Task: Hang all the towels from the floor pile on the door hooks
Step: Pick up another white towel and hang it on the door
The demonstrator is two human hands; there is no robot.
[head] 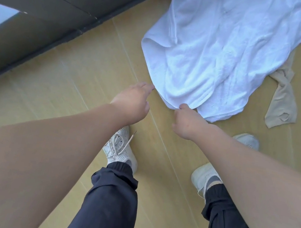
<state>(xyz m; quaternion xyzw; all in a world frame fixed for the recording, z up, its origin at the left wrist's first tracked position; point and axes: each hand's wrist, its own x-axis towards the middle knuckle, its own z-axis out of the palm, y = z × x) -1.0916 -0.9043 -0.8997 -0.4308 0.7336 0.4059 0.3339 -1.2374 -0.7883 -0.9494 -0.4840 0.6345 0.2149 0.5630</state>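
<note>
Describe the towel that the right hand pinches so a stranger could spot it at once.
On the tan floor, beside the dark frame, lies a rumpled white towel. Its neighbours to the right are smaller beige cloths; it alone is white.

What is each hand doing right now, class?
Left hand: open, fingertips at the white towel edge.
Right hand: closed, pinching the white towel's edge.

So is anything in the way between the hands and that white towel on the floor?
Nothing visible is. The right hand pinches the near edge of the white towel, and the left hand reaches right beside that edge, with only bare floor under it. The beige cloths lie off to the side.
</note>
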